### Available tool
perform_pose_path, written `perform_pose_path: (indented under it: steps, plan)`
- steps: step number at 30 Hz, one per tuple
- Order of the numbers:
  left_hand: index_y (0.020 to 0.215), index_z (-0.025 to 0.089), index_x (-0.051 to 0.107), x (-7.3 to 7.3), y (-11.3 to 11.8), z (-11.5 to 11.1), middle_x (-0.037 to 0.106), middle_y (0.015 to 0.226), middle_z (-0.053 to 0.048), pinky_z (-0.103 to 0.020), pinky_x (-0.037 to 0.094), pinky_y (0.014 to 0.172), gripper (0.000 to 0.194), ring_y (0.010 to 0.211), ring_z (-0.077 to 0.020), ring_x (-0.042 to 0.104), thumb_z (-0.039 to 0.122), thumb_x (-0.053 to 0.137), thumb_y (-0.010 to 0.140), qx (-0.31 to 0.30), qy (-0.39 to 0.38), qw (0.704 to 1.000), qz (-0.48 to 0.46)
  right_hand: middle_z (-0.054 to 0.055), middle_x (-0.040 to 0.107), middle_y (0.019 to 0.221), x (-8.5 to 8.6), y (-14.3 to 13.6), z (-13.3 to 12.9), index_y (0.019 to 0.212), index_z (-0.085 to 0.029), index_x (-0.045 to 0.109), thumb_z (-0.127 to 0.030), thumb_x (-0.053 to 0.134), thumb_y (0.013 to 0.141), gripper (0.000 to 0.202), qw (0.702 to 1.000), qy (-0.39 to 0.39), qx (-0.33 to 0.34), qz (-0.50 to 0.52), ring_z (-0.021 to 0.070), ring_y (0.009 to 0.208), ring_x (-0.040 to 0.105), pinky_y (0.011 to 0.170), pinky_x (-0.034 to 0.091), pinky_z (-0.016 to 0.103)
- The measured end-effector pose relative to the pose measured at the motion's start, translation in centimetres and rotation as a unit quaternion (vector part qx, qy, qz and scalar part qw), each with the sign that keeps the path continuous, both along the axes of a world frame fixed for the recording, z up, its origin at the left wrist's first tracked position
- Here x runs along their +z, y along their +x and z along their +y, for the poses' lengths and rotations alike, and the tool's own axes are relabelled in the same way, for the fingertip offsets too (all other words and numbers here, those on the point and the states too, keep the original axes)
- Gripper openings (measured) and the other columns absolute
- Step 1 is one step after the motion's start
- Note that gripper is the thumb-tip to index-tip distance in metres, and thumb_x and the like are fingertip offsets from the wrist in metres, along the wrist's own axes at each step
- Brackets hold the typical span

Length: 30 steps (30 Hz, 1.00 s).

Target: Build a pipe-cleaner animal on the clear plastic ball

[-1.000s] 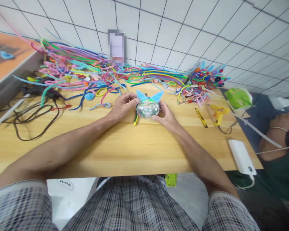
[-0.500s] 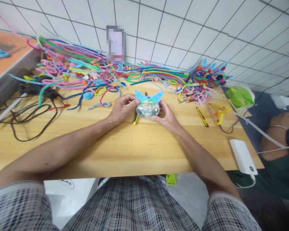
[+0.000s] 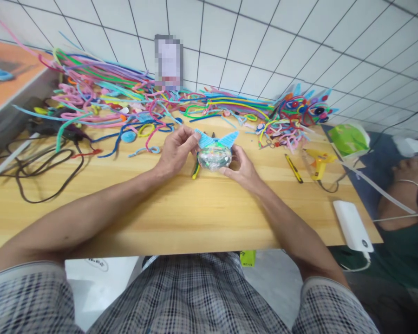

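Note:
A clear, rounded plastic ornament (image 3: 214, 157) sits between my hands over the middle of the table, with two blue pipe-cleaner ears standing up from its top. My left hand (image 3: 179, 147) is closed, thumb and fingertips pinching the left ear (image 3: 205, 139). On the other side, my right hand (image 3: 242, 166) curves around the ornament's right edge, thumb at the lower front and fingers partly hidden behind it. The right ear (image 3: 229, 139) touches neither hand. Just left of the ornament, a yellow-and-green handle (image 3: 195, 170) of some tool lies partly hidden.
Piles of coloured pipe cleaners (image 3: 104, 79) line the wall, with a phone (image 3: 168, 62) propped there. To the right are a yellow cutter (image 3: 294, 169), a yellow glue gun (image 3: 319, 163) and a white power bank (image 3: 352, 226). Black cable (image 3: 45, 199) lies left. Another person's arm (image 3: 400, 195) shows far right.
My left hand has risen slightly, its fingers moving up from the ornament's side to the left ear. My right hand keeps its hold.

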<state>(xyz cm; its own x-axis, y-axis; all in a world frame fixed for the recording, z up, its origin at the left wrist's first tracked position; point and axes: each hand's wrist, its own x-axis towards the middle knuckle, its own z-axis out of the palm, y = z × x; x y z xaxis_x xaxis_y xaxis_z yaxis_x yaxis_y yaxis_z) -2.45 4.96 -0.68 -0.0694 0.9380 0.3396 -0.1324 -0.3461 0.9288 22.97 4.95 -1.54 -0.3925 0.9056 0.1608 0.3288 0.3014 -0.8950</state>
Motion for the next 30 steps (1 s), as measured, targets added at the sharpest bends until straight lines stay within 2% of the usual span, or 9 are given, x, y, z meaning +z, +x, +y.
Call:
perform_pose_path:
  steps: [4,9,14,18,22,26,30]
  plan:
    - [0.089,0.023,0.066,-0.6,0.3,0.0,0.068,0.070,0.002,-0.030,0.054,0.062,0.051,0.062,-0.0143,0.064,0.068,0.088,0.085,0.007,0.011,1.000,-0.013,0.013,0.065,0.157,0.0,-0.1,0.0,0.151,-0.029,0.057,-0.072,0.092,0.073,0.095,1.000,-0.005,0.005,0.006,0.0359,0.135,0.066,0.117,0.052,0.054]
    - [0.093,0.023,0.068,-0.5,0.5,0.0,0.072,0.080,0.001,-0.028,0.053,0.059,0.055,0.064,-0.0136,0.064,0.068,0.094,0.077,0.005,0.013,1.000,-0.020,0.014,0.065,0.156,0.1,0.0,0.0,0.152,-0.028,0.056,-0.074,0.090,0.075,0.096,1.000,-0.009,0.013,0.006,0.0361,0.138,0.065,0.116,0.052,0.054]
    - [0.085,0.022,0.070,-0.5,0.4,-0.1,0.068,0.071,0.000,-0.030,0.053,0.063,0.050,0.063,-0.0147,0.062,0.067,0.091,0.080,-0.002,-0.011,1.000,0.009,0.012,0.065,0.158,1.3,0.5,0.7,0.147,-0.031,0.060,-0.076,0.092,0.070,0.095,0.998,-0.037,0.021,0.046,0.0360,0.143,0.063,0.119,0.053,0.054]
    - [0.084,0.022,0.068,-0.9,0.7,-0.4,0.065,0.072,0.001,-0.030,0.051,0.066,0.047,0.067,-0.0149,0.059,0.063,0.091,0.081,-0.001,-0.016,1.000,-0.001,0.009,0.072,0.146,2.2,-0.1,1.4,0.132,-0.032,0.067,-0.080,0.085,0.075,0.077,0.991,-0.026,-0.048,0.121,0.0328,0.140,0.065,0.119,0.054,0.052]
    - [0.085,0.022,0.066,-1.3,1.5,-1.0,0.064,0.080,0.001,-0.028,0.050,0.070,0.043,0.074,-0.0152,0.057,0.059,0.089,0.084,0.027,-0.028,0.999,-0.023,0.008,0.078,0.124,1.8,-2.5,1.4,0.117,-0.028,0.068,-0.075,0.077,0.084,0.058,0.977,-0.029,-0.108,0.182,0.0283,0.122,0.071,0.111,0.058,0.047]
    - [0.087,0.022,0.067,-1.2,2.0,-1.4,0.064,0.082,0.001,-0.028,0.051,0.075,0.037,0.079,-0.0159,0.059,0.053,0.087,0.086,0.028,-0.041,0.998,-0.031,0.001,0.076,0.113,1.1,-4.4,0.9,0.108,-0.028,0.069,-0.067,0.083,0.083,0.048,0.951,-0.050,-0.142,0.271,0.0214,0.106,0.072,0.097,0.062,0.036]
    - [0.088,0.021,0.068,-1.0,2.2,-1.6,0.066,0.083,0.001,-0.028,0.052,0.074,0.036,0.080,-0.0162,0.060,0.051,0.088,0.085,0.008,-0.062,0.996,-0.059,0.000,0.075,0.108,0.9,-5.3,0.8,0.108,-0.028,0.073,-0.061,0.087,0.080,0.045,0.931,-0.043,-0.173,0.318,0.0190,0.102,0.071,0.091,0.061,0.032]
